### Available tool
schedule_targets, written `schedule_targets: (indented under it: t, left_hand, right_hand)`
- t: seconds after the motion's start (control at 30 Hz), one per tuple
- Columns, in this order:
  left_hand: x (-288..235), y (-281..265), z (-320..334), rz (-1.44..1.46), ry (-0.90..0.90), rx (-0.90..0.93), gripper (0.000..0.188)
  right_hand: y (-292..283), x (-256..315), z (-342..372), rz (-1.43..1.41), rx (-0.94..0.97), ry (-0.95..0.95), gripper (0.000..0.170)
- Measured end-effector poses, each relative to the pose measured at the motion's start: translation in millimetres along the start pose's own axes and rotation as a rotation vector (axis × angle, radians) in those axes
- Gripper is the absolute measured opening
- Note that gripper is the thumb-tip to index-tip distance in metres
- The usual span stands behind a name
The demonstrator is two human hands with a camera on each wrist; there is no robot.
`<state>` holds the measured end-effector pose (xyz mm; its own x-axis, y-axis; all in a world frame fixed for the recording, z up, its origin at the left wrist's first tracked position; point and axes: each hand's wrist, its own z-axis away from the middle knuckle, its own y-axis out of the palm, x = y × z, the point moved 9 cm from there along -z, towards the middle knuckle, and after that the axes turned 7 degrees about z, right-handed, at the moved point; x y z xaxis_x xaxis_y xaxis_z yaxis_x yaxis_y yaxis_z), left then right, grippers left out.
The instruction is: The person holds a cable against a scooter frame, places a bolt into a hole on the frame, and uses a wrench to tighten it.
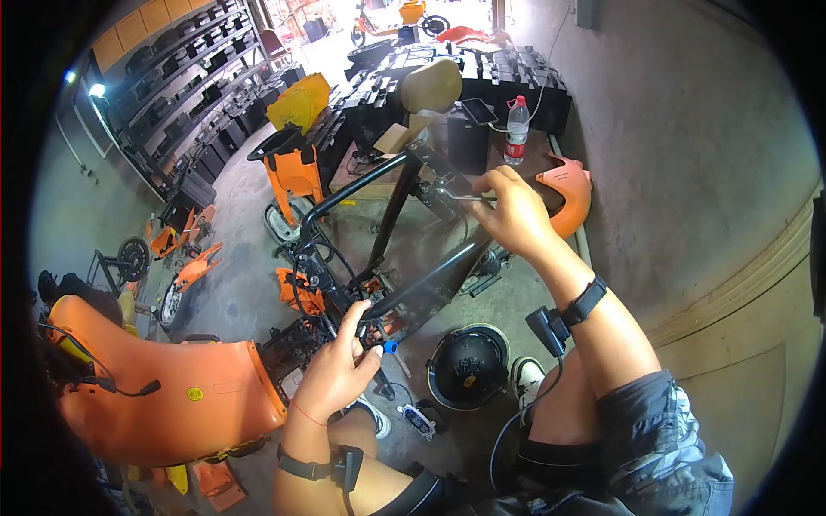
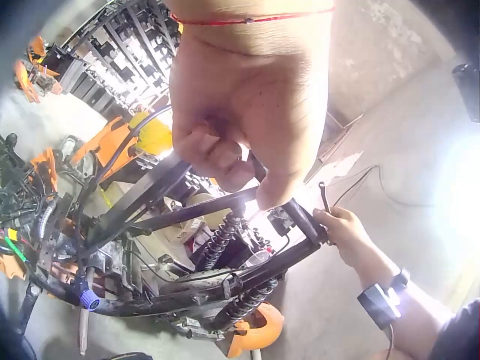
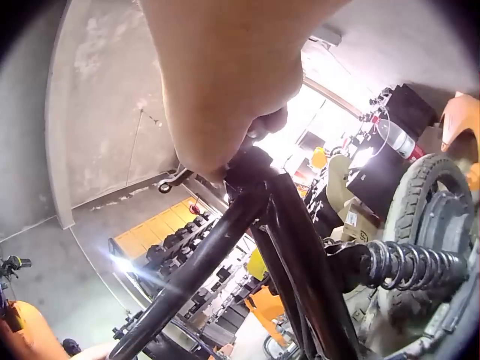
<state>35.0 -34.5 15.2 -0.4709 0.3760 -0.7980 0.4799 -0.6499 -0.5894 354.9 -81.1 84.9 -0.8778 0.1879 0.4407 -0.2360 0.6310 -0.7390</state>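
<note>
A black tubular scooter frame (image 1: 361, 185) stands in front of me, with coil-spring shock absorbers (image 2: 219, 244) and a rear wheel (image 3: 431, 202). My left hand (image 1: 331, 374) grips the near frame tube at its lower end, fingers curled around it. At the frame's upper rear corner, my right hand (image 1: 516, 211) holds a metal wrench (image 1: 465, 198). The wrench's ring end (image 3: 166, 185) sticks out beside the frame corner in the right wrist view; the other end is hidden by the hand. A blue cap (image 2: 90, 300) sits low on the frame.
A black helmet (image 1: 469, 365) lies on the floor by my feet. Orange body panels (image 1: 172, 387) stand at the left, and an orange fender (image 1: 568, 193) by the right wall. Behind the frame are a water bottle (image 1: 516, 133), a phone (image 1: 478, 112) and rows of black boxes (image 1: 370, 107).
</note>
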Motion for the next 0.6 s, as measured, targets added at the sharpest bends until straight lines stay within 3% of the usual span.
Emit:
schedule_targets:
  t: [0.23, 0.33, 0.53, 0.6]
  left_hand:
    - [0.5, -0.3, 0.0, -0.005, -0.02, 0.008, 0.075]
    - [1.1, 0.0, 0.1, 0.013, -0.004, 0.002, 0.075]
    - [-0.6, -0.8, 0.1, -0.022, -0.011, 0.001, 0.076]
    - [-1.0, -0.6, 0.0, -0.01, -0.007, -0.005, 0.076]
  right_hand:
    - [-6.9, 8.1, 1.8, -0.015, -0.054, -0.03, 0.025]
    - [2.5, -3.9, -0.2, 0.016, 0.022, 0.022, 0.027]
    - [-6.9, 6.7, 2.2, -0.031, -0.061, -0.031, 0.029]
    - [1.1, -2.4, 0.0, -0.014, 0.026, 0.021, 0.029]
